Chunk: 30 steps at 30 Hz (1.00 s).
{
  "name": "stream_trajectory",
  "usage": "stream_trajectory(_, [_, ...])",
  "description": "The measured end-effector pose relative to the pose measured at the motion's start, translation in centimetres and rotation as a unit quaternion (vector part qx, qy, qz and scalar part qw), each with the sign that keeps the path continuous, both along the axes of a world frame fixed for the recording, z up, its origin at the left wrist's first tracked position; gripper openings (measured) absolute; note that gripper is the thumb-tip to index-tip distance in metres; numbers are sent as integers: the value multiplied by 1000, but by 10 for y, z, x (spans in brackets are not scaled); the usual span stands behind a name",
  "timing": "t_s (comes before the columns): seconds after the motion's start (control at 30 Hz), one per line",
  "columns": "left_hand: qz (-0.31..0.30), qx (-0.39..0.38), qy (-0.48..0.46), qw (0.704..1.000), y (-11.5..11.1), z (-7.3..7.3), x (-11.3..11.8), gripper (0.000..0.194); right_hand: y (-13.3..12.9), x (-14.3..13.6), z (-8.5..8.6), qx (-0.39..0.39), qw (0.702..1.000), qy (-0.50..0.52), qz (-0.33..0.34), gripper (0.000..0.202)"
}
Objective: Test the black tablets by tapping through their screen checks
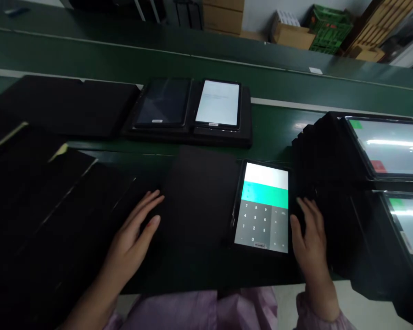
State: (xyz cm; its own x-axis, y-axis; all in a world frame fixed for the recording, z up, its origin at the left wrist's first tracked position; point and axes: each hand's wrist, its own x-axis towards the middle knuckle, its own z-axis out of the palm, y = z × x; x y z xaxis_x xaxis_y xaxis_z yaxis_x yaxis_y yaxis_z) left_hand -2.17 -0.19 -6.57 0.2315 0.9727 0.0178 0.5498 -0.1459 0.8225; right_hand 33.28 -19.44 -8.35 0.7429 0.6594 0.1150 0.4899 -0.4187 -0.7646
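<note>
A tablet (263,208) lies face up before me, lit with a calculator keypad under a green band, a small label near its lower edge. It rests at the right end of a dark foam-like tray (203,197). Just off the tablet's right side is my right hand (309,236), fingers extended and holding nothing; whether it touches the tray's edge I cannot tell. My left hand (134,231) is beside the tray's left edge, thumb and fingers apart, with nothing in it.
Behind, another black tray (246,117) carries a dark-screened tablet (165,103) and a white-screened tablet (218,103). Stacked trays at right bear lit tablets (395,144). Black trays (72,192) fill the left. Beyond the green bench (275,123) stand cardboard boxes (223,16) and a green crate (330,27).
</note>
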Motion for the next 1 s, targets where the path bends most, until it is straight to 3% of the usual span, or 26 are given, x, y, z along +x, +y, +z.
stream_trajectory(0.1, [-26, 45, 11, 999, 21, 2, 9, 56, 20, 1, 4, 29, 983, -150, 97, 37])
stream_trajectory(0.2, [-31, 16, -41, 999, 44, -9, 23, 70, 33, -2, 4, 39, 958, -254, 126, 32])
stream_trajectory(0.33, [5, -32, -110, 993, 58, -20, 34, 85, 36, -5, 3, 35, 954, -271, 121, 29])
stream_trajectory(0.57, [43, -78, -109, 990, 55, -10, 39, 95, 31, -2, 3, 36, 970, -240, 37, 34])
stream_trajectory(0.7, [58, -100, -91, 989, 57, -8, 44, 105, 33, -3, 4, 29, 967, -232, 97, 34])
stream_trajectory(0.8, [62, -102, -74, 990, 58, -9, 45, 101, 34, -2, 2, 29, 965, -239, 105, 33])
stream_trajectory(1.0, [67, -104, -74, 990, 54, -9, 46, 68, 28, -6, 9, 73, 969, -232, 50, 33])
